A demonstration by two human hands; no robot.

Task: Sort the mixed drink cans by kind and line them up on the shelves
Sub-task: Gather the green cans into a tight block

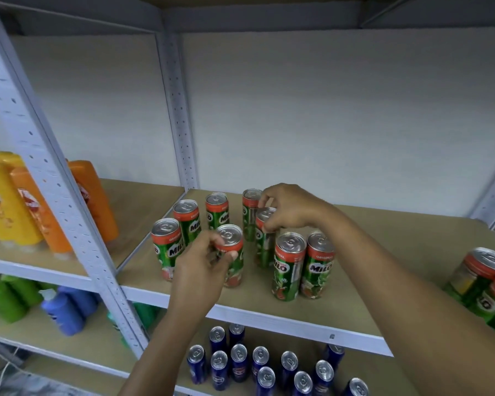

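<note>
1. Green Milo cans stand upright on the middle shelf [383,252], approx. eight in a loose group near the shelf's left-centre.
2. Left hand [203,261] grips the front Milo can [230,254] near its top; thumb and fingers are curled around the red band, pinching it. The can stands on the shelf, slightly in front of the others.
3. Right hand [290,208] holds the middle Milo can [265,238] at its rim with fingertips pinched on the top edge; it touches also the back can [250,207] just behind.
4. Two Milo cans [303,267] stand side by side, touching, to the right of the hands, near the front edge.
5. More Milo cans [486,287] at the far right edge, apart from the group.
6. Lower shelf: blue cans [257,364], upright, in loose rows.
7. Left bay: yellow & orange bottles [26,204] on top level, green and blue bottles [40,301] below.
</note>
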